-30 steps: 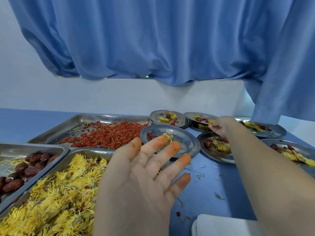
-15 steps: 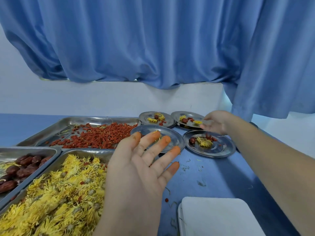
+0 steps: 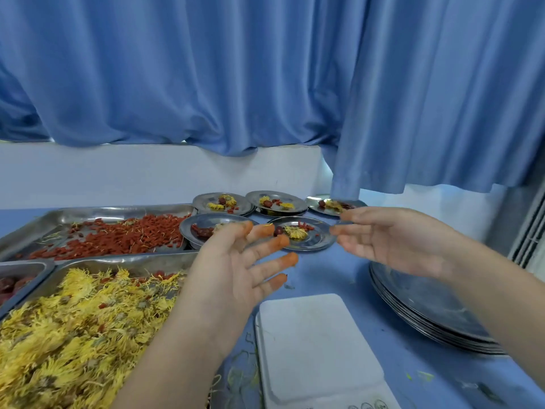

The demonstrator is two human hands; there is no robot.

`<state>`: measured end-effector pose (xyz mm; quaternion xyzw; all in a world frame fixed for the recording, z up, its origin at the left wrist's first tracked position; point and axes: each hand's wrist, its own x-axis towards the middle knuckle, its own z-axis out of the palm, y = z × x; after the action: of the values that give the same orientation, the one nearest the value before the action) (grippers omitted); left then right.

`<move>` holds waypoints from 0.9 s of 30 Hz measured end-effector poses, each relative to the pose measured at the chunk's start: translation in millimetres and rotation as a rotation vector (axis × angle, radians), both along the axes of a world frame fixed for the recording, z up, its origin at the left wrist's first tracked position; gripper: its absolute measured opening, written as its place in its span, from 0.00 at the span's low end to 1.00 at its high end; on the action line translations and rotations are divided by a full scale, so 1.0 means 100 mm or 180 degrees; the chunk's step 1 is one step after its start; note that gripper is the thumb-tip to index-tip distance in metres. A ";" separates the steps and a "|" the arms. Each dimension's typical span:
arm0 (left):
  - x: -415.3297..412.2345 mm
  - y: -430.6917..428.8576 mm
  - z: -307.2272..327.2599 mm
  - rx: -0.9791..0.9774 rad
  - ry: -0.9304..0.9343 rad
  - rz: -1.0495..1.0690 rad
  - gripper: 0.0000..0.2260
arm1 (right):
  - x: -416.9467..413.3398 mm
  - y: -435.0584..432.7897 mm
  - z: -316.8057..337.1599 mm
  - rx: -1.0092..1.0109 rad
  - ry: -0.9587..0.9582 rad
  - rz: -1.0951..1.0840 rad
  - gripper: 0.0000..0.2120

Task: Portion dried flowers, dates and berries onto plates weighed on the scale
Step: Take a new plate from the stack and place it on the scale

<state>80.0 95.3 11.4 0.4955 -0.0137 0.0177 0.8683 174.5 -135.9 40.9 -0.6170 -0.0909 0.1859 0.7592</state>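
Blue curtains hang in folds over a white wall, and below them runs a blue table. Along its left side stand three steel trays: the far tray holds red berries, the near tray is heaped with dried yellow flowers, and a third tray at the left edge shows a few dark dates. Behind the hands sit five small steel plates, each carrying a little of the flowers, dates and berries. Three are in a back row, left plate, middle plate and right plate, and two are in front, front-left plate and front-right plate. The white scale lies near the bottom, just right of the flower tray. A stack of plates rests to the right of the scale. The left hand is raised with palm showing and fingers spread, holding nothing; its fingertips are stained orange and overlap the front-left plate in this view, though contact cannot be judged. The right hand reaches in from the right with fingers extended and loose, holding nothing, its tips just beside the rim of the front-right plate.
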 end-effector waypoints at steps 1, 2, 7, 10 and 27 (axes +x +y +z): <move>-0.01 -0.02 -0.01 0.0055 -0.0020 -0.0028 0.13 | -0.14 -0.11 -0.04 -0.0035 -0.0041 -0.0094 0.17; -0.02 -0.04 -0.02 0.0111 -0.0032 -0.0053 0.13 | -0.25 -0.23 -0.09 -0.0057 -0.0053 -0.0206 0.18; -0.03 -0.14 -0.05 0.0401 -0.0091 -0.0224 0.11 | -0.54 -0.64 -0.40 -0.0541 -0.0361 -0.1150 0.04; -0.01 -0.15 -0.07 0.0556 -0.0195 -0.0345 0.12 | -0.60 -0.77 -0.65 -0.2123 -0.1326 -0.1927 0.05; -0.02 -0.18 -0.12 0.0985 -0.0551 -0.0002 0.11 | -0.71 -0.87 -0.80 -0.4252 -0.2077 -0.1093 0.22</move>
<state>77.6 77.0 -0.2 0.6199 -0.0912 0.0577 0.7772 103.2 -222.5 -39.6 -0.9744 -0.0817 -0.1110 0.1776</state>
